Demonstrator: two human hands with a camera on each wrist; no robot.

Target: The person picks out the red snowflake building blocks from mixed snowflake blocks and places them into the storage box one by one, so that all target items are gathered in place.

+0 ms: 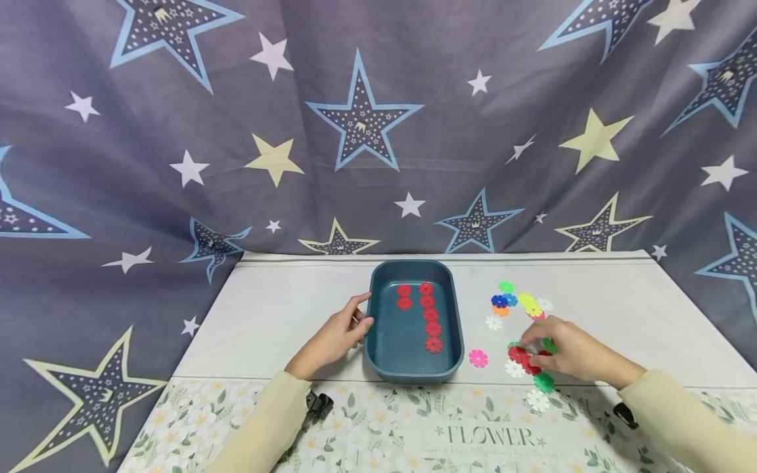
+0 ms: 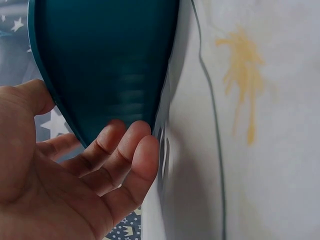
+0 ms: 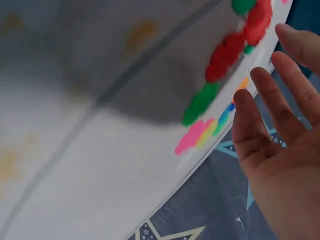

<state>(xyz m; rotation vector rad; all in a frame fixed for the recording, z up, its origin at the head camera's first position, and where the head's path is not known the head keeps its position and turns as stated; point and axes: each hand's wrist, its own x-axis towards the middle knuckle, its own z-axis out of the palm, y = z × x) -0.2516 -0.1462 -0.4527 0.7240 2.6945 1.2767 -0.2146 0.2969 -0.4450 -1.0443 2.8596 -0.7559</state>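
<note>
A dark teal tray (image 1: 384, 358) holds several red flower-shaped discs (image 1: 431, 315), a longer column on its right and two more further left. My left hand (image 1: 338, 334) is at the tray's left side, fingertips right at the rim; in the left wrist view its relaxed fingers (image 2: 142, 157) overlap the wall. Over the loose pile on the right hovers my right hand (image 1: 564, 351), thumb and fingers spread apart. Beneath its fingertips lie red flower discs (image 1: 518, 355), overlapping one another. The right wrist view shows bare space between those fingers (image 3: 246, 115) and the thumb.
A pink disc (image 1: 478, 358) lies between tray and pile. Green (image 1: 544, 382) and white discs (image 1: 538, 401) are nearer me; blue (image 1: 499, 301), yellow (image 1: 526, 301) and orange ones cluster further back. Star-patterned cloth (image 1: 361, 197) hangs behind the table.
</note>
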